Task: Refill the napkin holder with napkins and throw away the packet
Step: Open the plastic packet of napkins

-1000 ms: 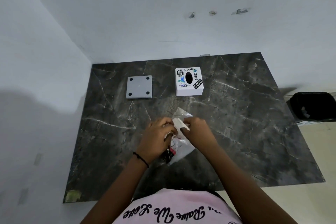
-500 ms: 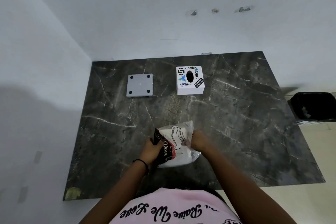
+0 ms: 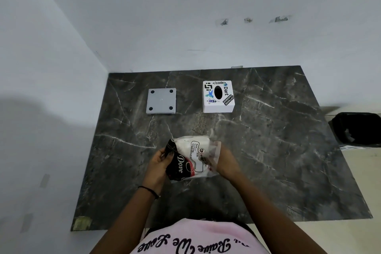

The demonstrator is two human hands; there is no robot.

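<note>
A clear plastic napkin packet (image 3: pixel 192 159) with a black printed end and white napkins inside is held just above the dark marble table (image 3: pixel 278 150), near its front middle. My left hand (image 3: pixel 159 164) grips the packet's black left end. My right hand (image 3: pixel 225 163) grips its open right end. The white square napkin holder (image 3: pixel 218 97), covered in stickers with a dark oval slot on top, stands at the back of the table. Its grey square base plate (image 3: pixel 161 101) lies apart to the left, feet up.
A black bin (image 3: pixel 358 128) with a dark liner stands on the floor off the table's right edge. White walls close in the table at the back and left. A worn patch (image 3: pixel 82 222) marks the table's front left corner.
The hands drew back toward me with the packet. It was crumpled between them; it now lies spread sideways with its printed face up, one hand at each end.
</note>
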